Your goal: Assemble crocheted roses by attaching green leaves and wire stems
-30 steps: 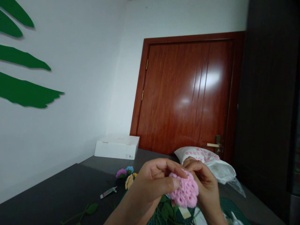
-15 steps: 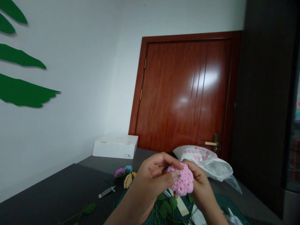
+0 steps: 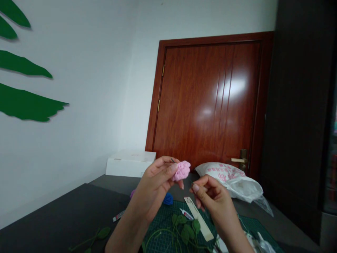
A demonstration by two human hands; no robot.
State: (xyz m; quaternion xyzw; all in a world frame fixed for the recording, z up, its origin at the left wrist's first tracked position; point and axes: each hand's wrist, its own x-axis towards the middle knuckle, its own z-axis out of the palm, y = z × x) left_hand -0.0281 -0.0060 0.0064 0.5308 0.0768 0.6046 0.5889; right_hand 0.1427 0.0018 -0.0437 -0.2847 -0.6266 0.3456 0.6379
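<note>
My left hand (image 3: 160, 179) is closed on a pink crocheted flower (image 3: 182, 171), held up above the table between thumb and fingers. A short, thin dark piece pokes out beside the flower at my fingertips; its kind is unclear. To the right and slightly lower, my right hand (image 3: 207, 193) pinches with thumb and forefinger. A tiny dark tip shows at that pinch, too small to name. The two hands are apart. Below them lie green crocheted leaves with stems (image 3: 185, 232), a small glue tube (image 3: 186, 213) and a long cream strip (image 3: 198, 218) on a green cutting mat (image 3: 158, 239).
A blue yarn flower (image 3: 167, 199) sits behind my left wrist. Another tube (image 3: 118, 215) and a leafy stem (image 3: 103, 232) lie on the dark table (image 3: 65, 214) at left. A white box (image 3: 129, 164) and a white plastic bag (image 3: 223, 175) stand farther back.
My left hand has moved up and left with the pink flower. My right hand has come off the flower and now pinches apart from it, lower and to the right.
</note>
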